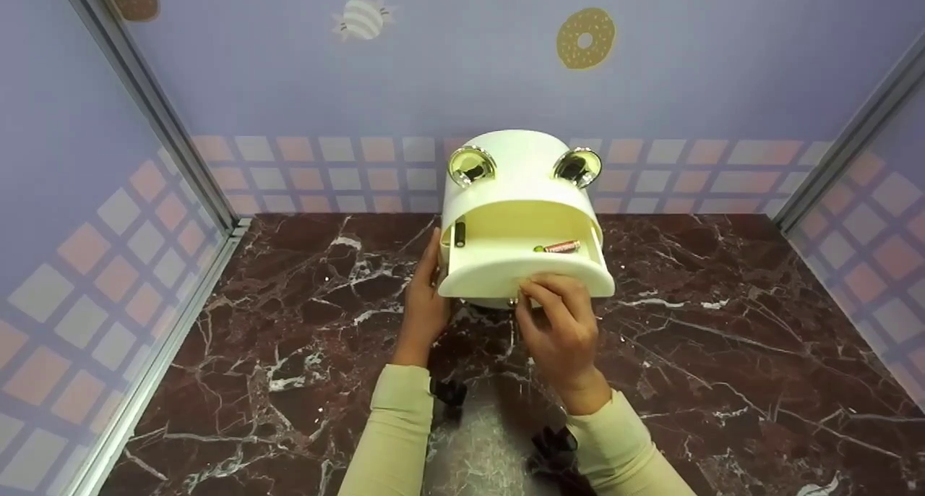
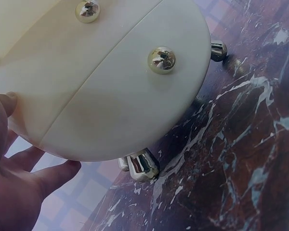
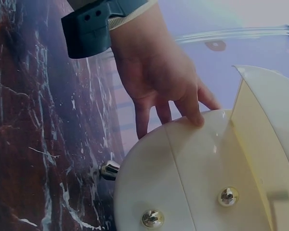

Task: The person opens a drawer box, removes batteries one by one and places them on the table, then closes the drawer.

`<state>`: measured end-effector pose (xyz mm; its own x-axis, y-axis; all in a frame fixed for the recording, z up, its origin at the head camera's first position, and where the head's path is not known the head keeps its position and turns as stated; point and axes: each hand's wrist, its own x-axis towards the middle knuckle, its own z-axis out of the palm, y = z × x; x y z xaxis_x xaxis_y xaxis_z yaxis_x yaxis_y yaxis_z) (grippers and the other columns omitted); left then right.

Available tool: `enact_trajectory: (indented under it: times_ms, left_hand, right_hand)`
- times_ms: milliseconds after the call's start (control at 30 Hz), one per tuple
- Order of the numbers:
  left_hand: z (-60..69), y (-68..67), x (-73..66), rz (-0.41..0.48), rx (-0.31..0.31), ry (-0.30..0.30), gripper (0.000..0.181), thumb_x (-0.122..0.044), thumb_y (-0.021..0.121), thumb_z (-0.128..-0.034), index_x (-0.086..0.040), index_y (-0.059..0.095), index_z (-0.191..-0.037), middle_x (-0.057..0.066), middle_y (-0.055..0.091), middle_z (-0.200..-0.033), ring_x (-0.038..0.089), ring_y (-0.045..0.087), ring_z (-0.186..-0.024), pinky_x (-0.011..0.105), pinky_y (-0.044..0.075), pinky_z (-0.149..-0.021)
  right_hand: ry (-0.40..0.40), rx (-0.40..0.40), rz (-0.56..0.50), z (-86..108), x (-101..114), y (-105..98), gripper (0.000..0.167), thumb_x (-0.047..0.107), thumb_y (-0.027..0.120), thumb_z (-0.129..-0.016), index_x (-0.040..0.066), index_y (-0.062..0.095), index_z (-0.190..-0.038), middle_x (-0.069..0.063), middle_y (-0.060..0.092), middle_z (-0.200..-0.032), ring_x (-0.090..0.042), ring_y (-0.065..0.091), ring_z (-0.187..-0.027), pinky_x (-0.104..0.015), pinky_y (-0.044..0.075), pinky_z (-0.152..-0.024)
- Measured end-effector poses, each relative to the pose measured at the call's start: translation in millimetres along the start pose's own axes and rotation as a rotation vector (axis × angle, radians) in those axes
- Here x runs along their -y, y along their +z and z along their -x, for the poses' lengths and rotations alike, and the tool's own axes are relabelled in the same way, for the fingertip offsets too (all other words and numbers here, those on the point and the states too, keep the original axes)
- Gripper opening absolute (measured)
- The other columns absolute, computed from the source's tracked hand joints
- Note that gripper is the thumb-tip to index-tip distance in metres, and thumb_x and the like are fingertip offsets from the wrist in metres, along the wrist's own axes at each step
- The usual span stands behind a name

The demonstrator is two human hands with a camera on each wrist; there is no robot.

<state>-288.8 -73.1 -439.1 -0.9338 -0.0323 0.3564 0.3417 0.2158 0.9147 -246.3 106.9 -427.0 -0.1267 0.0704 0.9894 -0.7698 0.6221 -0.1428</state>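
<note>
The box (image 1: 517, 167) is cream, the tabletop (image 1: 303, 322) dark red veined white.

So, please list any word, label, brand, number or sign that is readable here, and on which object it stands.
No text is readable.
Small red cylinder in the open drawer: pale markings, too small and blurred to read.
Black cylinder in the same drawer: no lettering distinguishable.
</note>
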Motion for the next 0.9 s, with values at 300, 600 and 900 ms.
enact_trajectory:
  times_ms: [300,600,900]
  left_hand:
    - [0.0,-1.2,2.8,0.017,0.015,0.024,0.054,-0.022,0.044,-0.1032,-0.021,0.026,-0.154,0.007,0.026,-0.16,0.028,0.034,-0.143,0.036,0.039,-0.113]
    - [-0.7,-1.2,2.3,0.027,0.023,0.018,0.055,-0.02,0.045,-0.1027,-0.019,0.026,-0.154,0.007,0.026,-0.16,0.029,0.039,-0.14,0.037,0.048,-0.105]
    - [-0.5,-0.4,3.2,0.009,0.016,-0.007,0.054,-0.022,0.044,-0.1029,-0.024,0.027,-0.154,0.004,0.026,-0.16,0.031,0.045,-0.136,0.037,0.054,-0.097]
  right_hand:
    - [-0.006,0.0,-0.018,1.7,2.5,-2.3,0.014,-0.005,0.073,-0.073,0.0,0.074,-0.086,-0.014,0.068,-0.088,-0.029,0.062,-0.083,-0.028,0.052,-0.079]
    - [-0.001,0.029,-0.025,-1.3,2.6,-6.7,0.015,-0.004,0.074,-0.072,0.0,0.074,-0.086,-0.014,0.069,-0.089,-0.03,0.063,-0.084,-0.029,0.052,-0.081]
    - [0.0,0.084,-0.048,-8.0,3.9,-14.3,0.015,-0.003,0.074,-0.072,0.0,0.074,-0.086,-0.015,0.07,-0.09,-0.03,0.064,-0.086,-0.03,0.052,-0.084]
